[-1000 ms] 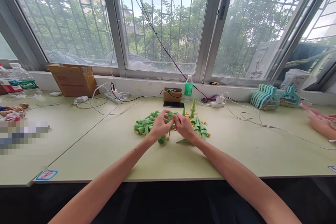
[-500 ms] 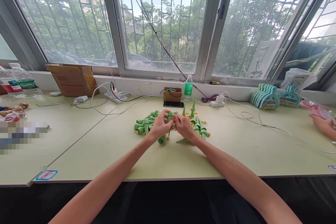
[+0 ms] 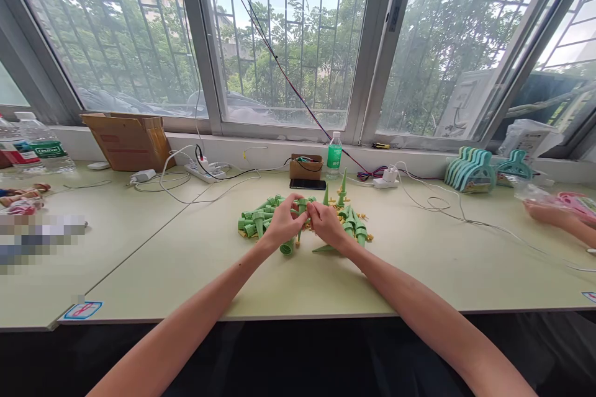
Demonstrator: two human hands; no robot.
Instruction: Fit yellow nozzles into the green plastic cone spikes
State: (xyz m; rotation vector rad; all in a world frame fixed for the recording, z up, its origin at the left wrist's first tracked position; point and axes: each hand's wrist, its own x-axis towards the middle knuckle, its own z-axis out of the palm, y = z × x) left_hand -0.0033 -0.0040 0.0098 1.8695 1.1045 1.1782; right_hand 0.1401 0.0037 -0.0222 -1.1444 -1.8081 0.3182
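My left hand (image 3: 282,222) is closed around the collar of a green plastic watering spike (image 3: 302,205), held upright with its tip down. Against the spike's side, my right hand (image 3: 326,223) is pinched; what lies between its fingertips is hidden. Left of my hands lies a pile of green spike parts (image 3: 258,221), with yellow bits among them. A short green tube (image 3: 286,248) rests just in front of the pile. Beyond my right hand, green spikes with yellow pieces (image 3: 359,231) lie together, and a few spikes (image 3: 343,191) stand point up behind them.
A phone (image 3: 308,185), a small cardboard box (image 3: 306,167) and a green-labelled bottle (image 3: 334,152) stand behind the parts. White cables (image 3: 437,201) cross the table. Teal hangers (image 3: 470,170) sit back right. At the right edge another person's hand (image 3: 544,213) holds a pink, plastic-wrapped item.
My hands and the spike stay almost still. At the right, the other person's hand has moved inward with the pink wrapped item.
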